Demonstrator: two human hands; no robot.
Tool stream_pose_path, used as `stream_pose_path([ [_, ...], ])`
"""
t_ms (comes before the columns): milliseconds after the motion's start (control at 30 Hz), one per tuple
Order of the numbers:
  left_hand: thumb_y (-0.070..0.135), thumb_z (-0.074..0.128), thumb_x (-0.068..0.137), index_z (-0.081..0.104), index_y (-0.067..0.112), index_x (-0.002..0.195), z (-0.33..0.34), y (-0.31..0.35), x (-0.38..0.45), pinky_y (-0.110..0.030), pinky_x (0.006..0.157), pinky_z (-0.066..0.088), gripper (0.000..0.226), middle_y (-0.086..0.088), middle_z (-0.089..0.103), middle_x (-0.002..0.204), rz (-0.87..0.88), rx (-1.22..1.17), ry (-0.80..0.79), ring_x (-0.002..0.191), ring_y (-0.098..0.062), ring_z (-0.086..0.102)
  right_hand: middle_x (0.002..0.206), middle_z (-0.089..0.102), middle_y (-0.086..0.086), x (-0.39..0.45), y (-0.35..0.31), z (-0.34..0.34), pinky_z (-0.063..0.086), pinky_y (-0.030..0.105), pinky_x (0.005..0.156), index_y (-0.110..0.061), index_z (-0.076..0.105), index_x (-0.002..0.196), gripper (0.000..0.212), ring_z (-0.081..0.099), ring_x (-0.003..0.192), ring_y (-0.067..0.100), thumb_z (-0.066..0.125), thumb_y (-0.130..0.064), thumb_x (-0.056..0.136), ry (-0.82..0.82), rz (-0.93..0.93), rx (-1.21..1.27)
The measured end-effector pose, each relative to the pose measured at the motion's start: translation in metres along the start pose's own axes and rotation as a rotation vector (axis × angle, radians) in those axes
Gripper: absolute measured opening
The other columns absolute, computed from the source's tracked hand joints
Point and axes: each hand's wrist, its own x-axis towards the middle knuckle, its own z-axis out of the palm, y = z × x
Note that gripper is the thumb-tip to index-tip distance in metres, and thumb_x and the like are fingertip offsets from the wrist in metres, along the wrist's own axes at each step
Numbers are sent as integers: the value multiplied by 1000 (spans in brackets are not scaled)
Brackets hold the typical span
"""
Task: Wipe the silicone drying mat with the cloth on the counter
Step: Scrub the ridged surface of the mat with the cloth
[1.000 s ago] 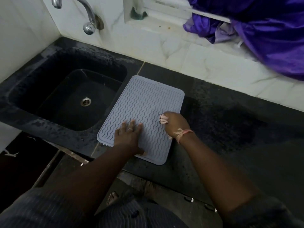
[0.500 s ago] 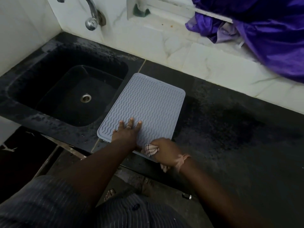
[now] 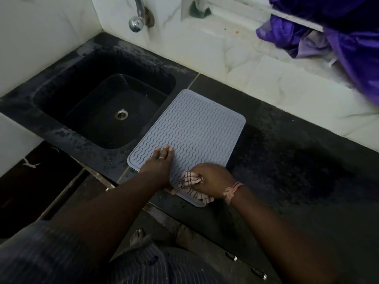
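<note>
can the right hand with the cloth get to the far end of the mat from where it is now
Probably yes. The right hand grips the checked pink cloth at the near end of the grey wavy-ribbed silicone mat; nothing lies on the ribs beyond it. The left hand presses flat off to the side.

Grey silicone drying mat (image 3: 190, 132), rectangular with rounded corners and wavy ridges, lying flat on the black counter (image 3: 287, 160) beside the sink. Pink striped cloth (image 3: 189, 181), crumpled, resting on the mat's near edge.

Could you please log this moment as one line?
step: wiping | left hand: flat on mat, steadying | right hand: grips cloth at mat's near edge | counter: dark
</note>
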Motion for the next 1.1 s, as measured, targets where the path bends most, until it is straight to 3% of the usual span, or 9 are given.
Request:
stream_pose_path([
  [133,52,92,64,-22,15,159,-1,3,0,-50,128,9,153,-6,-23,169,-3,3,-5,156,-33,-16,105,64,3,16,17,-17,51,41,85,-16,68,103,27,62,100,22,67,-41,94,-48,3,-22],
  [333,48,93,64,-24,18,159,0,3,0,-50,127,5,154,-5,-27,167,-16,-18,-13,155,-32,-20,99,64,8,58,69,-62,47,33,77,-11,71,93,29,62,92,24,69,-40,94,203,149,14],
  [467,48,94,61,-25,20,159,1,1,1,-51,125,6,156,-3,-27,168,-26,-43,1,155,-30,-21,111,64,18,82,86,-77,48,35,84,-3,69,106,22,62,104,34,64,-21,94,305,322,-84],
  [567,49,95,59,-22,22,160,1,1,0,-51,125,10,157,1,-24,169,-42,-61,24,156,-28,-19,102,70,3,71,62,-80,55,36,80,-19,68,99,8,68,96,24,66,-24,93,222,217,148],
  [633,50,95,59,-19,23,161,0,2,-3,-52,124,18,155,3,-21,170,-51,-52,46,157,-26,-15,95,69,-7,53,28,-63,57,34,76,-29,66,94,7,68,89,12,68,-35,91,44,78,263],
  [700,52,94,60,-18,23,161,-1,2,-5,-53,122,25,153,5,-19,170,-51,-38,53,158,-25,-12,98,68,-6,38,-5,-31,55,36,79,-28,66,99,15,65,89,11,67,-40,91,-101,-51,197],
  [800,54,92,62,-18,24,161,-2,0,-6,-53,119,32,151,8,-19,170,-51,-38,63,158,-22,-12,112,68,5,37,-29,1,49,35,86,-22,66,113,24,62,100,22,67,-35,93,-107,-110,111],
  [967,53,93,62,-21,21,160,-4,2,-7,-52,122,27,153,5,-22,170,-38,-25,28,157,-24,-15,92,70,6,60,-2,-27,49,35,77,-10,70,90,19,64,88,21,70,-29,93,-87,-9,189],
  [1100,49,94,62,-25,22,159,-6,3,-6,-52,124,19,156,3,-27,168,-45,-32,-4,156,-25,-20,80,64,3,93,44,-64,47,31,70,-16,63,72,20,63,80,21,71,-19,89,108,228,212],
])
